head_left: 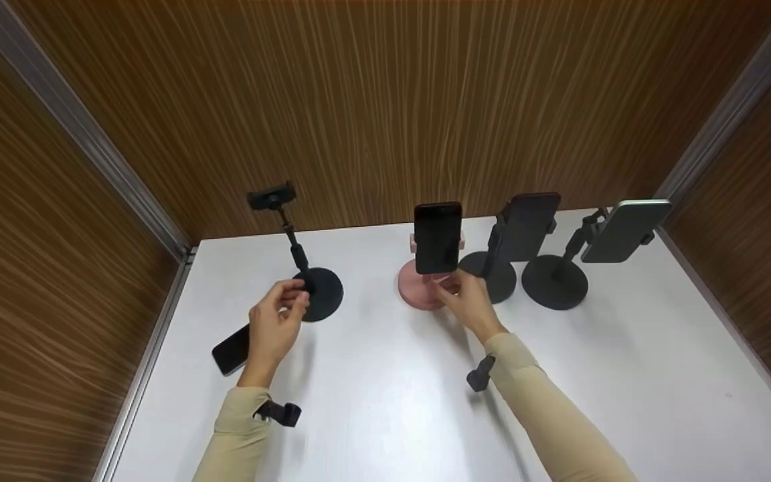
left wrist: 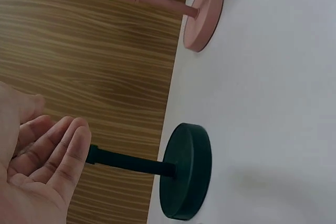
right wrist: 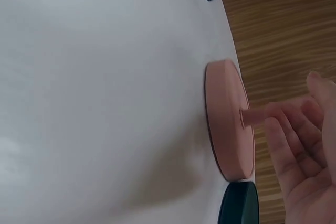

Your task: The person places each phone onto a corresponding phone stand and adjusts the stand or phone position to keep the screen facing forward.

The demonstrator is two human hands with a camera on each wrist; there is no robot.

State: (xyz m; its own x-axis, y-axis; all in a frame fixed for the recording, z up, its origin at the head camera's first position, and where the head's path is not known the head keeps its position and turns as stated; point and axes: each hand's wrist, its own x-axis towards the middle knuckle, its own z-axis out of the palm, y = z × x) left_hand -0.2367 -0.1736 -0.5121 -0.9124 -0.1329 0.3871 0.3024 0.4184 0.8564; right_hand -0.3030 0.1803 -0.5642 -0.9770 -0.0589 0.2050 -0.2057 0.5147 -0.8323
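Note:
On the white table stands a pink phone stand (head_left: 417, 289) with a dark smartphone (head_left: 438, 237) upright in its clamp. My right hand (head_left: 471, 302) has its thumb and fingers at the stand's pole (right wrist: 254, 116), just over the round base, and pinches it. To the left, a black phone stand (head_left: 325, 294) holds no phone in its tilted clamp (head_left: 272, 197). Beside this stand's pole is my left hand (head_left: 274, 328), its fingers loosely bent with nothing between them. Another smartphone (head_left: 230, 353) lies flat on the table, partly hidden behind the left hand and wrist.
Right of the pink stand are two more black stands, one with a dark phone (head_left: 528, 226), the other with a pale-edged phone (head_left: 626, 231). The nearer black base (head_left: 502, 281) sits close against the pink one. Wood-grain panels (head_left: 359, 120) enclose the white table (head_left: 385, 402).

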